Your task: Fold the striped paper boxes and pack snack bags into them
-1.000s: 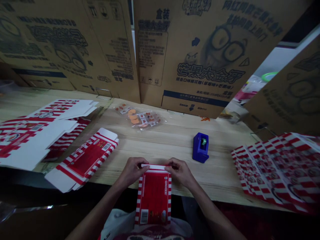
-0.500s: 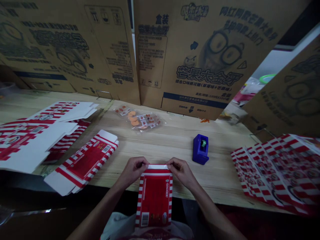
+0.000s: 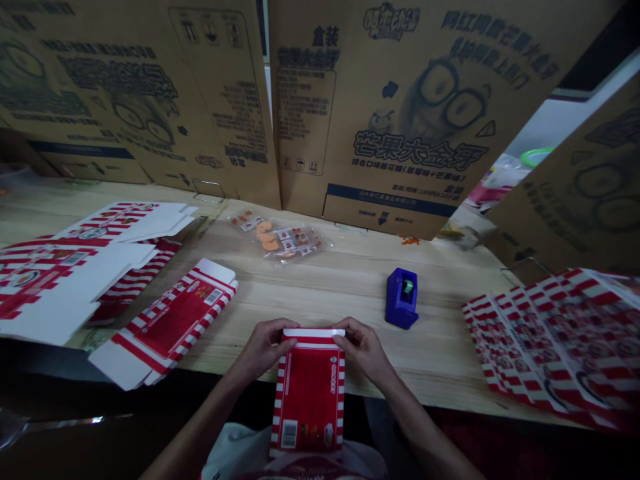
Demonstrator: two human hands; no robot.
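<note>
Red cardboard box with striped red-and-white edges is being held by its far end, in front of the body, at the near edge of a pale wood-grain table. Its far left corner is being pinched by the left hand, with the thumb laid over the printed face and the fingers curled behind. Its far right corner is being pinched likewise by the right hand. A white strip along the far end is being shown between the two thumbs; whether the tabletop is being touched by the box cannot be told.

To the left, a flat red-and-white carton with white end flaps is being supported by the table, beside white and red-striped cardboard sheets. Beyond the hands, clear plastic packets with orange pieces are being seen near tall brown printed cardboard panels. To the right, a dark-blue tape dispenser is being borne by the table, well apart from a red-and-white striped stack.
</note>
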